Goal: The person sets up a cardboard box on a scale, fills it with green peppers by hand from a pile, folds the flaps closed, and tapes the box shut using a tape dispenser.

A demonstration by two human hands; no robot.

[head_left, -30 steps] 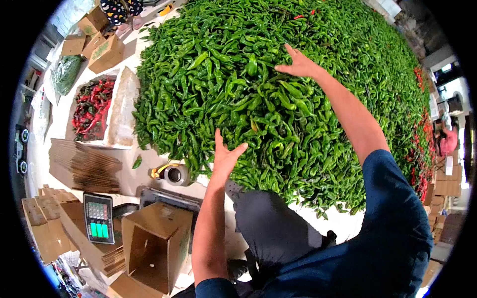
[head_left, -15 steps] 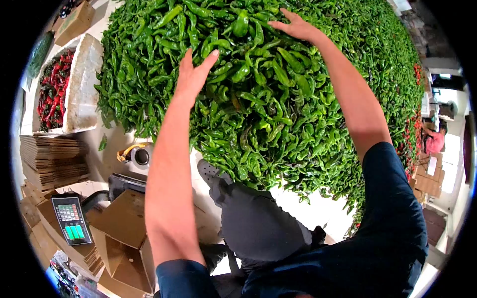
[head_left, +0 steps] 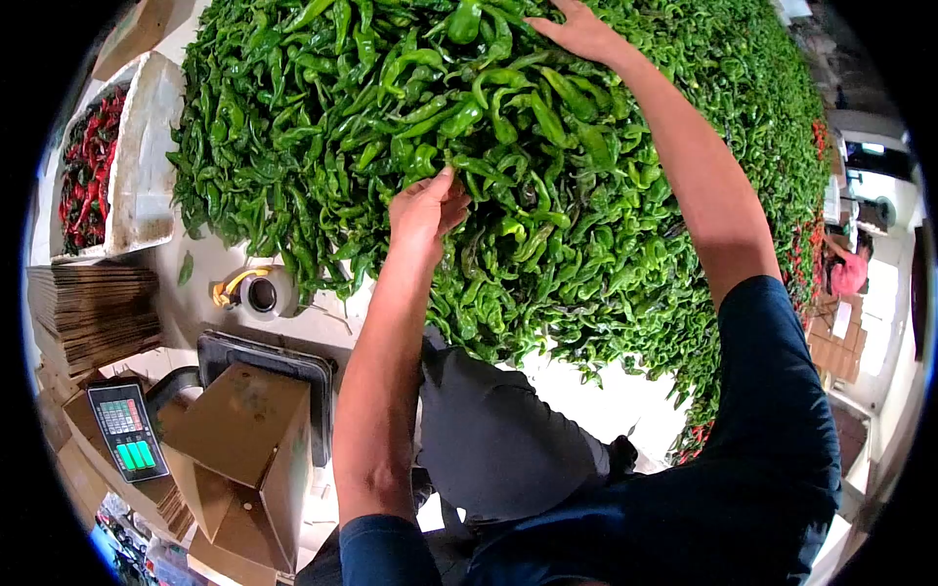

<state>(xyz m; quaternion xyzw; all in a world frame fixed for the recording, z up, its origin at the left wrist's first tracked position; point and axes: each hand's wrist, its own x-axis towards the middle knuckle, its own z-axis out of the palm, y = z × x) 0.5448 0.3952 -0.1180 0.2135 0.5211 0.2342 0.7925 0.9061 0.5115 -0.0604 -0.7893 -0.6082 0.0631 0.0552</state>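
Glossy green peppers (head_left: 459, 117) heaped across upper frame. Left hand (head_left: 426, 209), near centre, fingers curled in at peppers; cannot tell if holding any. Right hand (head_left: 584, 35), top centre, fingers spread.

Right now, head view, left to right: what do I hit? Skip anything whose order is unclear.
White foam box of red peppers → tape roll → left hand → right hand → co-worker in pink.
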